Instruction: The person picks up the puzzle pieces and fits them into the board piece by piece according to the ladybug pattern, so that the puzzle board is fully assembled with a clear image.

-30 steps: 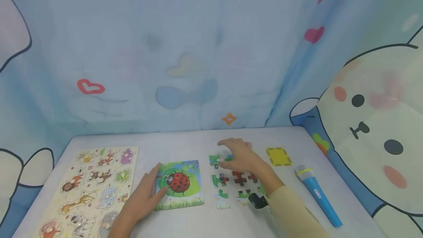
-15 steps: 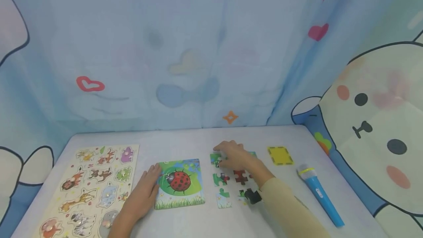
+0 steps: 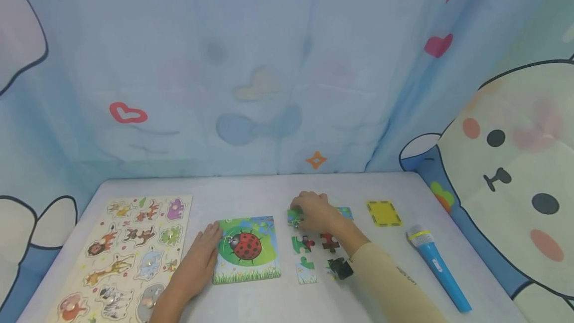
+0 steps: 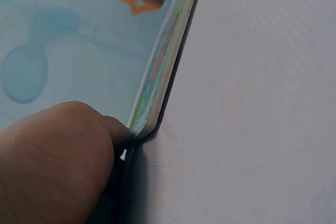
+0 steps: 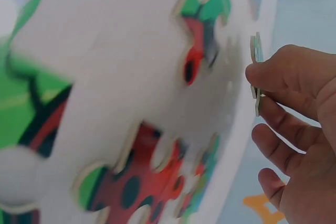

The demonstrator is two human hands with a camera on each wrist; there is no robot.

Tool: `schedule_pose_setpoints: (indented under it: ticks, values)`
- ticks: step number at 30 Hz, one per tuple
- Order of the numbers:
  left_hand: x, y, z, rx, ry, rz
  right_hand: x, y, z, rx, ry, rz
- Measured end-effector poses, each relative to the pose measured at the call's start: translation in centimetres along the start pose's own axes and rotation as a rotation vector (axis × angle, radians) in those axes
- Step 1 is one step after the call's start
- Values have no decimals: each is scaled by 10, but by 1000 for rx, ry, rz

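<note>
One thin, stiff, light puzzle piece is being pinched by its edges in the right hand; the ladybird board is being steadied under the flat-spread left hand.

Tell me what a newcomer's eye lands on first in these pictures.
Mid-table, the ladybird puzzle board stands out in red and green, with the left hand resting on its left edge. Just right of it, the right hand pinches a puzzle piece above the loose pieces scattered on the table. An animal peg board lies far left, a blue toy microphone far right.
</note>
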State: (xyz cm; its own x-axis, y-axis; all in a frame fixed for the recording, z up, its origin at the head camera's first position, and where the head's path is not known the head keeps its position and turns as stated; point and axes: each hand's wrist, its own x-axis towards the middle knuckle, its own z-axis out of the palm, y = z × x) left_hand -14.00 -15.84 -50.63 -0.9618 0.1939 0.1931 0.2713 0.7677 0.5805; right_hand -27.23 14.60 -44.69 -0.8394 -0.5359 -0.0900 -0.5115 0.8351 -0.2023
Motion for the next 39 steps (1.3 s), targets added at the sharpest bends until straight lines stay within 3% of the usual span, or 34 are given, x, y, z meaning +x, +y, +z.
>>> schedule_pose_setpoints:
  ticks: [9, 20, 27, 39]
  values:
    - [0, 1, 0, -10, 0, -7, 6, -32, -9, 27, 19, -84]
    - [-1, 1, 1, 15, -10, -2, 23, -72, 4, 46, -7, -199]
    - [1, -1, 1, 26, -21, -10, 35, -95, 13, 8, -41, -226]
    - [2, -1, 1, 20, -37, -26, 46, -121, 28, 48, -28, -249]
